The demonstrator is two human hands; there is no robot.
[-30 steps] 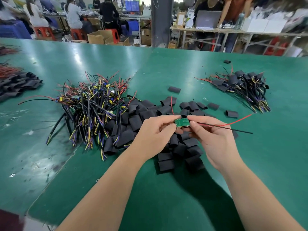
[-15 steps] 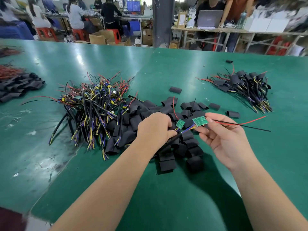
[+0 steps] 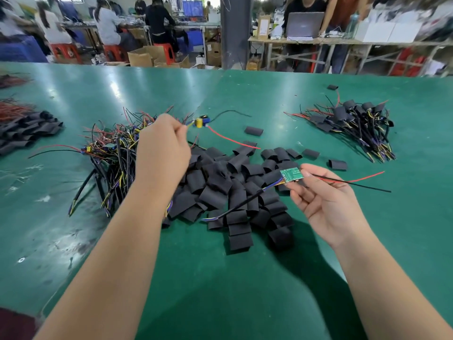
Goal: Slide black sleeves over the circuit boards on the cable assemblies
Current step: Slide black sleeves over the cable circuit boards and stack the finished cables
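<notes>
The right hand (image 3: 326,204) pinches the circuit board (image 3: 291,175); the left hand (image 3: 163,148), gripping a second cable assembly (image 3: 201,122), should lay it aside and take a black sleeve (image 3: 240,239)

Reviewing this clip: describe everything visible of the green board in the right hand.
The board is a small green rectangle, bare, with no black sleeve on it. The right hand pinches its right end, holding it face up and slightly tilted above the sleeve pile. Blue and yellow wires leave its left end into a black cable that droops onto the pile. A red wire and a black wire trail right past the hand. The left hand, apart from it, pinches a second assembly.
</notes>
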